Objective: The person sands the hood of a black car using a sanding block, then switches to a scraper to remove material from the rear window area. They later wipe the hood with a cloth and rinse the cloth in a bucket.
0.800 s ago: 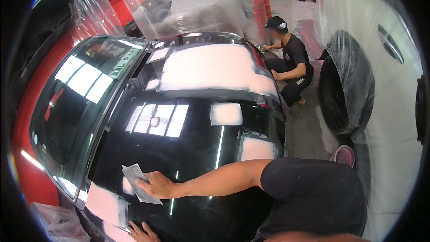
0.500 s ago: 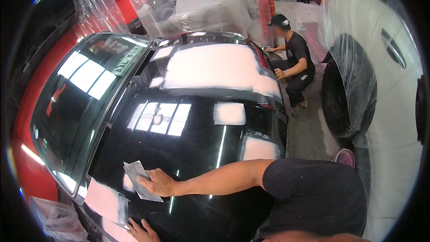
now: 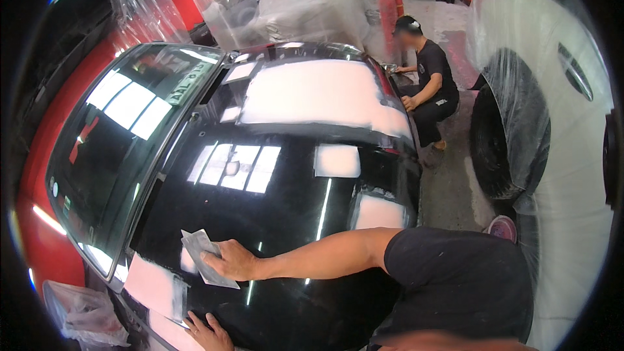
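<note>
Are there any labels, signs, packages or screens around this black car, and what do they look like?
Sticker strip: inside the top of the windshield, a narrow slanted band, pale with dark marks.
Round stickers: at the windshield's left edge, small and light.
Plastic bag: lower left beside the car, crumpled and clear.
No screens show.
The right hand presses a grey sheet on the hood.

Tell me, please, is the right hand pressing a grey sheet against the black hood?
Yes, the right hand lies flat on a grey sheet against the black hood.
</note>
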The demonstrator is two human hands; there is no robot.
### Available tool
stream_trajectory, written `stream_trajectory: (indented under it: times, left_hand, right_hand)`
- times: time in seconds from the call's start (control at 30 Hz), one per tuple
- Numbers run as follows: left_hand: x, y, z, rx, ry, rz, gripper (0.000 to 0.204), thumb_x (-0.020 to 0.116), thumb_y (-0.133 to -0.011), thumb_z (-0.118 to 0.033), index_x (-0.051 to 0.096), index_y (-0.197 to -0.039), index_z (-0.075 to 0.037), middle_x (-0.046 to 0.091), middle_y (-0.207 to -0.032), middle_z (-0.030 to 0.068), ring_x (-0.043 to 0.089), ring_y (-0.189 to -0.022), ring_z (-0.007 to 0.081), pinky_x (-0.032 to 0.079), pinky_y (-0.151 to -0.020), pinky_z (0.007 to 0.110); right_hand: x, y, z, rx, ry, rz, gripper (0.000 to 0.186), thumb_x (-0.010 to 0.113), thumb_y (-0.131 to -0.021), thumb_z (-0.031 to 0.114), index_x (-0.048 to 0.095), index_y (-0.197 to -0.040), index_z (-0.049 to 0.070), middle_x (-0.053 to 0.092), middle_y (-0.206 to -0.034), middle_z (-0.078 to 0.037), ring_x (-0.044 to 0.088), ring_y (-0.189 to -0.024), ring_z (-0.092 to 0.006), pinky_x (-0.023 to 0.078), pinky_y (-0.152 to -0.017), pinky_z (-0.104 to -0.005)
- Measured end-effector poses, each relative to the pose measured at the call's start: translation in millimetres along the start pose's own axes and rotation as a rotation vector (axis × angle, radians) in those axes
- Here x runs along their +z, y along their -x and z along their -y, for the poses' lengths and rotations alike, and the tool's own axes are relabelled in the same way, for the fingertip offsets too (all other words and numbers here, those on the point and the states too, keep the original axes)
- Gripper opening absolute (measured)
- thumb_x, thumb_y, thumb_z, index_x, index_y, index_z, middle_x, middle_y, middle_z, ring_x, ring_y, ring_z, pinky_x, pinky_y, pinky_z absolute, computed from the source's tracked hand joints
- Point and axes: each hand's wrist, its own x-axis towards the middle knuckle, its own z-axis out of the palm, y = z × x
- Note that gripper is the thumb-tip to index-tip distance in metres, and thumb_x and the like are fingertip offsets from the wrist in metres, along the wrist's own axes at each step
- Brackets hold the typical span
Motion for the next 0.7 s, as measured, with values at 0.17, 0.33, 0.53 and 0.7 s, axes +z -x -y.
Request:
stream_trajectory:
  times: [0.17,0.33,0.53,0.7]
  left_hand:
    - [9,-6,9,-0.067,0.050,0.054,0.058,0.044,-0.101,-0.036,0.039,-0.142,0.004,0.030,-0.147,0.0362,0.026,-0.137,0.0530,0.020,-0.116,0.053]
    - [16,-6,15,-0.082,0.035,0.068,0.058,0.044,-0.101,-0.036,0.039,-0.142,0.005,0.030,-0.146,0.0363,0.028,-0.137,0.0500,0.019,-0.117,0.051]
    - [14,-5,12,-0.085,0.059,0.067,0.057,0.044,-0.101,-0.035,0.039,-0.142,0.005,0.030,-0.147,0.0354,0.027,-0.137,0.0513,0.020,-0.116,0.051]
    - [12,-5,9,-0.110,0.060,0.074,0.057,0.044,-0.101,-0.035,0.040,-0.142,0.004,0.030,-0.148,0.0345,0.027,-0.137,0.0516,0.020,-0.116,0.051]
  right_hand:
    - [2,0,0,-0.041,0.010,-0.051,0.038,0.052,-0.093,0.030,0.064,-0.089,-0.006,0.063,-0.074,-0.028,0.066,-0.068,-0.0413,0.049,-0.062,-0.0449]
    - [-1,1,2,0.043,0.016,0.011,0.039,0.051,-0.094,0.031,0.065,-0.089,-0.006,0.065,-0.074,-0.026,0.066,-0.065,-0.0385,0.049,-0.061,-0.0437]
    - [1,-1,-1,0.018,0.032,-0.001,0.040,0.051,-0.094,0.031,0.065,-0.093,-0.006,0.065,-0.076,-0.027,0.066,-0.066,-0.0389,0.050,-0.062,-0.0434]
    - [0,0,-1,0.037,-0.003,0.027,0.041,0.050,-0.095,0.031,0.065,-0.092,-0.007,0.065,-0.075,-0.027,0.066,-0.065,-0.0382,0.050,-0.062,-0.0435]
